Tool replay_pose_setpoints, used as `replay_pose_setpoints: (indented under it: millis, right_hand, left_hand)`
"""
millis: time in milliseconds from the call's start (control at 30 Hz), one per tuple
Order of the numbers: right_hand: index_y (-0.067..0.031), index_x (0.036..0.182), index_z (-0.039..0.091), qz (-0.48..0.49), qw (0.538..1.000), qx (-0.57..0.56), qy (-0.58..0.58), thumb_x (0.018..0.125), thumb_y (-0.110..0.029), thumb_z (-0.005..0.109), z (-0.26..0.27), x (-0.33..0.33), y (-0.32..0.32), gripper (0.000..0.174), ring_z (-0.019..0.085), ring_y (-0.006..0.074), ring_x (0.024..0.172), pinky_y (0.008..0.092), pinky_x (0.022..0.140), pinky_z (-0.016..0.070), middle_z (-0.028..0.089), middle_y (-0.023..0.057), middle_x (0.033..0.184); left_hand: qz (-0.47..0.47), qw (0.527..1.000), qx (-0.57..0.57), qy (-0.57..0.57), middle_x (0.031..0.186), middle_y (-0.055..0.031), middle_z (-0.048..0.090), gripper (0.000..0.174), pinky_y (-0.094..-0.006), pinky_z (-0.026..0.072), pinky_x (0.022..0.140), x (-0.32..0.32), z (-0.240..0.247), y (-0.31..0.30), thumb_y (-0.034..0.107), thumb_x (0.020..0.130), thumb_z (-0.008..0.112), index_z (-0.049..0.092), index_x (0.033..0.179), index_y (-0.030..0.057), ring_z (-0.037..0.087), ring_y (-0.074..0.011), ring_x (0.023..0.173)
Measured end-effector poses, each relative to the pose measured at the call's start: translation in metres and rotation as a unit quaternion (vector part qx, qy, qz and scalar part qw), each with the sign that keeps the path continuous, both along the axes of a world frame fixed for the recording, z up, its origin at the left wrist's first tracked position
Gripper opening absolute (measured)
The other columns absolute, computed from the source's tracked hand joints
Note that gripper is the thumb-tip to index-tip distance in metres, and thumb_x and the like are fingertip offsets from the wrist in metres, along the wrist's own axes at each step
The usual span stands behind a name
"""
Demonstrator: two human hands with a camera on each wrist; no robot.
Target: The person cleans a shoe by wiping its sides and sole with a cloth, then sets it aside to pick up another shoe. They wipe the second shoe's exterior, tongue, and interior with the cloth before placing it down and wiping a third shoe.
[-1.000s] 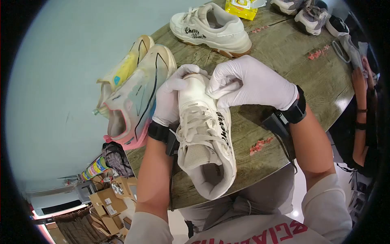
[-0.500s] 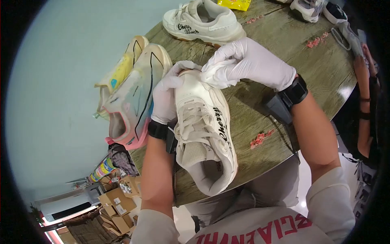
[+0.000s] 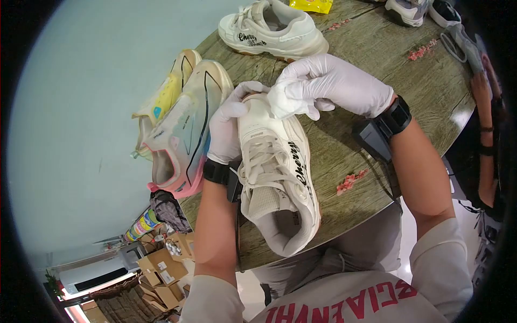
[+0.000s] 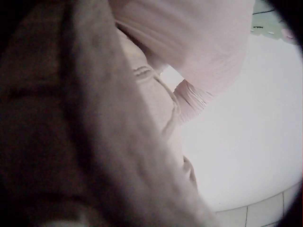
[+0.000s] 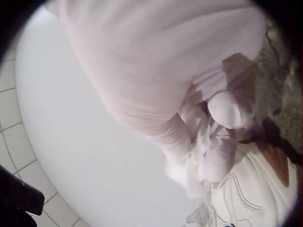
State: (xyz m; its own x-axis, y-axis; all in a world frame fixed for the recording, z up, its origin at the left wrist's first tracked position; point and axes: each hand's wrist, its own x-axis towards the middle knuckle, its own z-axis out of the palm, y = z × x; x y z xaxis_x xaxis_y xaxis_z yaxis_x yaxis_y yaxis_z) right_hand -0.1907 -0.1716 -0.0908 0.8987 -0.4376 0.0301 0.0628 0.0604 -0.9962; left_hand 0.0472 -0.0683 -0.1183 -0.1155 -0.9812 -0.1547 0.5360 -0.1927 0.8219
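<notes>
A white lace-up sneaker [image 3: 265,156] with black "Cherry" lettering is held over the table's near side, toe pointing away from the person. My white-gloved left hand [image 3: 223,132] grips it at the toe, fingers wrapped around the front. In my gloved right hand [image 3: 342,83] a crumpled white wipe [image 3: 286,99] is pinched against the right side of the toe. The right wrist view shows the bunched wipe [image 5: 191,175] between gloved fingertips [image 5: 220,161], right at the pale upper. In the left wrist view, the sneaker's blurred collar [image 4: 123,132] covers much of the picture.
The matching white sneaker [image 3: 293,40] stands farther back on the wooden table [image 3: 355,140]. Pastel sneakers [image 3: 188,129] stand at the left by the wall. A yellow packet [image 3: 312,5] and grey shoes [image 3: 406,12] are at the back. Another person's arm [image 3: 486,129] is at the right.
My right hand has shifted slightly up along the toe, and more of the wipe shows than a second ago. My left hand keeps its grip on the sneaker. The head view has shifted a little.
</notes>
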Motion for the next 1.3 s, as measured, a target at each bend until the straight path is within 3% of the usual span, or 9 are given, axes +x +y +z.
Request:
replay_pose_setpoints:
  millis: [167,333,667,733,967,1167,1233,1267,1300]
  right_hand:
    - [-0.0062,0.112,0.071,0.02,0.999,0.01,-0.024,0.102,-0.027,0.061,-0.001,0.003,0.001,0.025,0.055,0.0029,0.062,0.0181,0.051,0.038,0.065,-0.0034,0.081]
    - [-0.0054,0.118,0.07,-0.002,0.99,0.137,-0.028,0.102,-0.027,0.062,-0.009,0.004,-0.003,0.028,0.053,0.0028,0.062,0.0179,0.053,0.0385,0.066,-0.003,0.082]
    - [-0.0043,0.131,0.065,0.018,0.997,0.058,-0.049,0.097,-0.023,0.068,-0.005,0.004,-0.002,0.039,0.059,0.0023,0.073,0.0177,0.056,0.042,0.07,-0.0009,0.093]
    - [-0.006,0.132,0.064,0.026,0.997,0.022,-0.063,0.097,-0.02,0.067,-0.002,0.003,-0.002,0.038,0.059,0.0019,0.077,0.0185,0.062,0.045,0.071,-0.0015,0.099]
    - [-0.0063,0.134,0.061,-0.015,0.993,0.093,-0.07,0.095,-0.02,0.067,0.001,0.0,0.002,0.042,0.065,0.0054,0.079,0.0195,0.062,0.0483,0.072,-0.0014,0.103]
    - [-0.0035,0.121,0.068,-0.016,0.999,0.006,-0.032,0.096,-0.026,0.067,0.004,0.001,-0.003,0.033,0.066,0.0059,0.072,0.0177,0.058,0.0473,0.072,-0.0003,0.099]
    - [-0.0034,0.103,0.072,-0.058,0.998,0.008,-0.015,0.097,-0.032,0.068,0.002,0.002,-0.002,0.029,0.064,0.0065,0.063,0.02,0.052,0.0458,0.07,0.0004,0.083]
    - [-0.0034,0.103,0.072,-0.058,0.998,0.008,-0.015,0.097,-0.032,0.068,0.001,0.002,-0.003,0.029,0.064,0.0065,0.063,0.02,0.052,0.0458,0.07,0.0004,0.083]
    - [-0.0036,0.095,0.071,-0.096,0.994,-0.014,0.051,0.096,-0.035,0.068,0.0,0.002,-0.004,0.031,0.06,0.0077,0.055,0.0216,0.048,0.0439,0.067,0.0009,0.075]
  left_hand:
    - [-0.004,1.0,-0.003,-0.003,0.118,-0.0162,0.063,0.053,-0.04,0.0517,0.099,0.0,0.0,-0.001,0.02,0.074,0.064,0.057,0.122,-0.0008,0.065,-0.0294,0.108]
    - [0.002,1.0,-0.003,-0.004,0.118,-0.0168,0.064,0.053,-0.0402,0.0513,0.1,0.0,-0.001,0.0,0.02,0.074,0.064,0.057,0.122,-0.0008,0.064,-0.0289,0.108]
    - [0.014,1.0,0.018,0.003,0.116,-0.0174,0.065,0.051,-0.0395,0.0519,0.098,-0.005,0.007,0.001,0.016,0.072,0.064,0.057,0.119,-0.0019,0.065,-0.0284,0.106]
    - [0.021,1.0,0.018,0.005,0.115,-0.0174,0.065,0.051,-0.0393,0.0521,0.098,-0.007,0.007,0.001,0.016,0.072,0.064,0.056,0.119,-0.0021,0.065,-0.0284,0.106]
    - [0.022,1.0,0.007,0.001,0.114,-0.0184,0.065,0.053,-0.0395,0.054,0.095,-0.008,0.007,0.001,0.018,0.072,0.063,0.055,0.12,-0.0028,0.067,-0.0293,0.103]
    - [0.022,1.0,0.008,-0.007,0.114,-0.0192,0.065,0.054,-0.0404,0.0546,0.094,-0.007,0.008,0.002,0.018,0.072,0.064,0.055,0.121,-0.0023,0.067,-0.0301,0.103]
    - [0.012,1.0,0.008,-0.007,0.114,-0.0191,0.065,0.054,-0.0409,0.0545,0.095,-0.004,0.006,0.001,0.018,0.072,0.064,0.055,0.121,-0.0019,0.067,-0.0306,0.103]
    - [0.002,1.0,0.007,-0.008,0.114,-0.019,0.065,0.053,-0.0414,0.0545,0.096,-0.002,0.004,0.0,0.018,0.072,0.064,0.056,0.121,-0.0015,0.066,-0.0312,0.104]
    - [0.001,1.0,0.007,-0.008,0.114,-0.019,0.065,0.053,-0.0414,0.0545,0.096,-0.001,0.001,-0.001,0.018,0.072,0.064,0.056,0.121,-0.0015,0.066,-0.0312,0.104]
